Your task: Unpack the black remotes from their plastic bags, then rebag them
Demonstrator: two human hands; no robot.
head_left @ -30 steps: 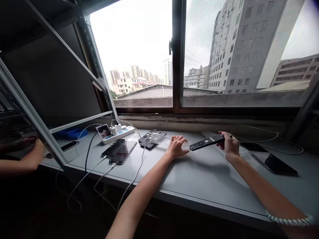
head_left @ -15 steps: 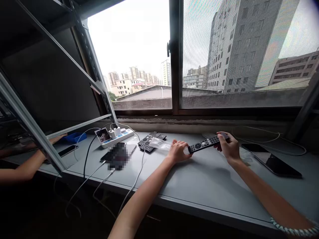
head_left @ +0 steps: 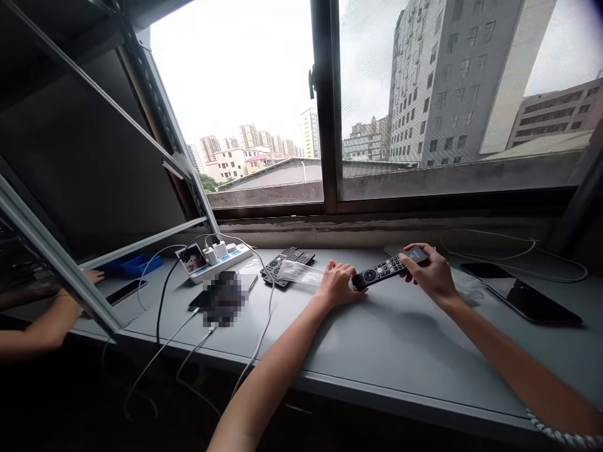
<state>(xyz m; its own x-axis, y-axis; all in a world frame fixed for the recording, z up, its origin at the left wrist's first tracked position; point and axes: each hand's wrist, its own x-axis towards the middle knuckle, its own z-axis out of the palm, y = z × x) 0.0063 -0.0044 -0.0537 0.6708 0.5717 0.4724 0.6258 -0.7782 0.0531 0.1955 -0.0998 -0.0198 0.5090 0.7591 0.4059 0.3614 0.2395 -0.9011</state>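
A black remote control with rows of buttons slants up to the right above the table. My right hand is closed around its upper end, thumb on top. At the lower left end, my left hand is closed on a clear plastic sleeve, which sticks out leftward from the fingers. The remote's lower tip is at the left hand's thumb; I cannot tell whether it sits inside the sleeve mouth. Several black remotes lie in a pile beyond the sleeve's far end.
Left of the pile are a power strip with plugs, a partly blurred phone and loose cables. A dark tablet lies at right beside clear plastic. Beyond the metal shelf post are another person's arm and a blue tray.
My right hand and the remote have shifted slightly left toward my left hand, and the remote's upper end has turned more into view. The other person's hand has drawn back from the blue tray.
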